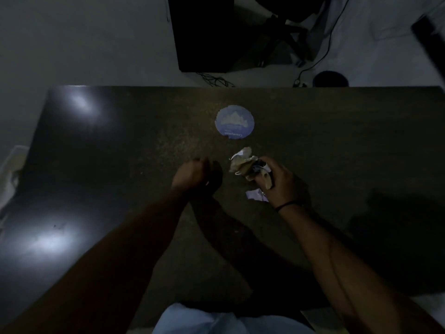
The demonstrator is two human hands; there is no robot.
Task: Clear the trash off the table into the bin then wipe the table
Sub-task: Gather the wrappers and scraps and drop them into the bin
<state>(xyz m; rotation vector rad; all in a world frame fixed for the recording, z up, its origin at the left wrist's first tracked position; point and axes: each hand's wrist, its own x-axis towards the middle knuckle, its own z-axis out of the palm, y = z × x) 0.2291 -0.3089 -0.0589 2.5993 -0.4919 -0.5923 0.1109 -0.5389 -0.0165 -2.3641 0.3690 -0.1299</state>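
A dark table (337,145) fills the dim view. My right hand (279,183) grips a bundle of crumpled paper trash (242,161) just above the table's middle. A small white paper scrap (252,195) lies on the table under that hand. My left hand (192,175) hovers beside it with fingers curled into a loose fist; whether it holds anything is hidden. A round blue sticker or lid (234,122) lies flat farther back. A dark round bin (331,79) stands on the floor past the table's far edge.
A black cabinet (202,32) and a chair base (286,32) stand on the pale floor behind the table, with cables (320,59) trailing near the bin. A pale object (12,169) sits off the table's left edge.
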